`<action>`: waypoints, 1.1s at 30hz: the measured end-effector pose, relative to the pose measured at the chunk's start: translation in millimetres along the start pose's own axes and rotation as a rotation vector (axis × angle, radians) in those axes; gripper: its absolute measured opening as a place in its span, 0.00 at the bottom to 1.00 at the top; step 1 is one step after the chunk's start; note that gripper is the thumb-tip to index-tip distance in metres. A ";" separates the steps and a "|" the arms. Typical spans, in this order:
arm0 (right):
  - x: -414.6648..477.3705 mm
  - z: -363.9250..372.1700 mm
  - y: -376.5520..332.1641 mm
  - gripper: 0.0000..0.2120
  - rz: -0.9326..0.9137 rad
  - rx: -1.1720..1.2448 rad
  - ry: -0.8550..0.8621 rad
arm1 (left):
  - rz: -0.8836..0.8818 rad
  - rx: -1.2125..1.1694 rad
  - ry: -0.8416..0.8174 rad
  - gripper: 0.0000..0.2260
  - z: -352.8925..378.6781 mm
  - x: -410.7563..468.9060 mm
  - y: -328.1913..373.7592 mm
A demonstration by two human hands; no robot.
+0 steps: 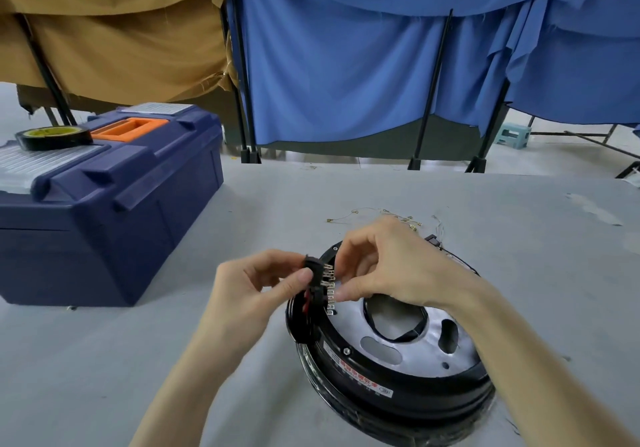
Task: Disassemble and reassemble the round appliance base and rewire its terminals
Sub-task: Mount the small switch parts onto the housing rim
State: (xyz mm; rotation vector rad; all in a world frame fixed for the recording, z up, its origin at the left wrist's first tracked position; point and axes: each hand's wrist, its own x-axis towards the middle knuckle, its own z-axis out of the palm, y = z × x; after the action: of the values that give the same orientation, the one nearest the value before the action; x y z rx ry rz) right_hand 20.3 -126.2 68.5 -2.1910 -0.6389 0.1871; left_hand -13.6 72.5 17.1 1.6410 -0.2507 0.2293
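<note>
My left hand (256, 287) pinches a small black plastic terminal block (316, 273); its row of silver metal tabs (329, 289) runs 12 to 6 and faces 3 o'clock; my right hand (391, 263), the nearer one, pinches those tabs; both hover over the 10 o'clock rim of the round black appliance base (398, 380); thin loose wires (381, 216) lie at 12 o'clock on the grey surface (519, 238).

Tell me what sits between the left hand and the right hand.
A black terminal block with a row of metal tabs, pinched by the left hand, the right hand at its tabs; head view.
</note>
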 end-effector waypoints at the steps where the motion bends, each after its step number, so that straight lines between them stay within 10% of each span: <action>1: 0.0 0.4 0.9 0.11 0.013 -0.035 -0.026 | -0.035 0.018 0.003 0.08 -7.7 1.0 0.3; 15: -8.8 11.5 -9.0 0.17 0.162 -0.084 -0.426 | -0.243 0.286 -0.253 0.07 -30.5 2.6 1.7; 29: -3.3 12.1 -0.6 0.12 0.158 -0.037 -0.385 | -0.204 0.316 -0.211 0.09 -17.8 1.5 -2.4; 33: 2.2 4.3 11.4 0.16 0.173 -0.244 -0.142 | -0.204 0.294 -0.182 0.10 -16.6 2.0 -3.8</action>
State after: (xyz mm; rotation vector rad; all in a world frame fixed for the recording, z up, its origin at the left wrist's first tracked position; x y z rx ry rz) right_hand 25.0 -128.2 57.2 -2.4868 -0.5747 0.3754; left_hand -10.6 89.4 15.4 1.9679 -0.1920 -0.0420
